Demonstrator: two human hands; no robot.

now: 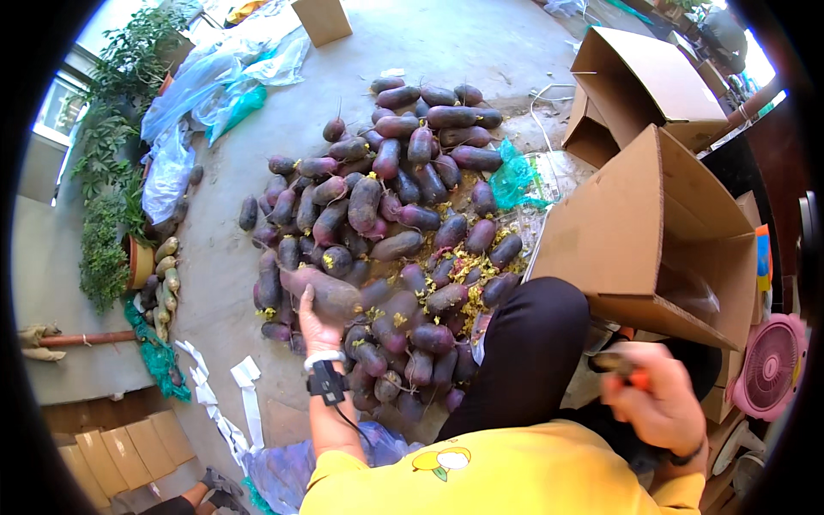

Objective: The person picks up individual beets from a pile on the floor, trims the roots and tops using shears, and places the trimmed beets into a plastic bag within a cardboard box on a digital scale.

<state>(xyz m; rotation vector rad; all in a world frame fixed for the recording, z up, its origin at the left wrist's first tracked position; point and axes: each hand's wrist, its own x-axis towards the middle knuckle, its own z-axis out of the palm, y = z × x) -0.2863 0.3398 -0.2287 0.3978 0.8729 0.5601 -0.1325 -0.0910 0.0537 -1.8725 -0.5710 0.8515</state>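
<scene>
Both hands are full here! The left hand (318, 324) has its fingers and thumb wrapped around a big purple radish (324, 293), holding it by the near end, right above the heap of radishes (396, 248). Over on the other side, the right hand (659, 393) is curled tight around a small tool (613, 362), dark at the tip with a touch of orange at the grip; it's blurred, so exactly what kind, I can't tell. That fist sits well apart from the radish, out past the bent knee in black trousers (524, 352).

And what a heap it is, dark purple all over, spread across the grey floor (481, 43), with yellow sprouts (475, 305) bunched thickest along its right side! A green plastic bag (513, 176) lies at the right edge. Just beyond the knee stands an open cardboard box (601, 225), its flaps spread, with another box (639, 69) behind it, and a pink fan (771, 367) down to the right. Across on the left, leafy plants (107, 167) line the wall, clear plastic sheeting (230, 73) is crumpled beside them, and white strips (249, 396) lie near the left forearm.
</scene>
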